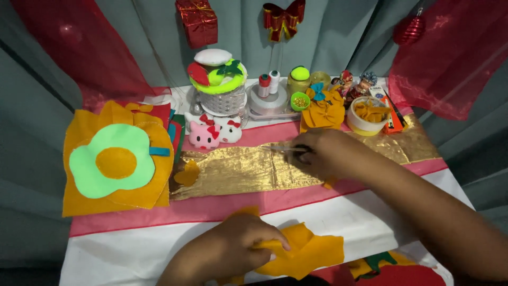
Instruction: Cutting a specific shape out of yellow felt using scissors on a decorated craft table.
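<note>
Nearest the camera: left hand [241, 246] pinches the edge of an orange felt piece [304, 251], thumb and fingers pressed together on a fold; the felt lies on the white part of the tablecloth [159, 249], just nearer than the gold cloth strip [238, 169]. Right hand [323, 153] rests on the gold cloth strip, fingers curled closed around scissors [288, 149]; dark handle partly hidden, thin blades pointing left along the strip. Blades appear together; cannot tell for certain. A small orange felt cutout [188, 173] lies at the strip's left end. Left of the strip: stack of orange felt sheets [84, 196] topped by a light green flower-shaped felt piece [114, 161] with an orange round centre. Just beyond the strip: two small cat figurines [214, 132], one pink, one white, and an orange felt bow [323, 114] with a blue bow on it. Farther beyond: white basket [222, 98] holding felt shapes, thread spools [269, 82], small green cup of beads [300, 101], white bowl [368, 121] with orange felt scraps. Farthest from the strip: red gift box ornament [197, 21] and red bow [284, 18] hanging against a grey curtain.
</note>
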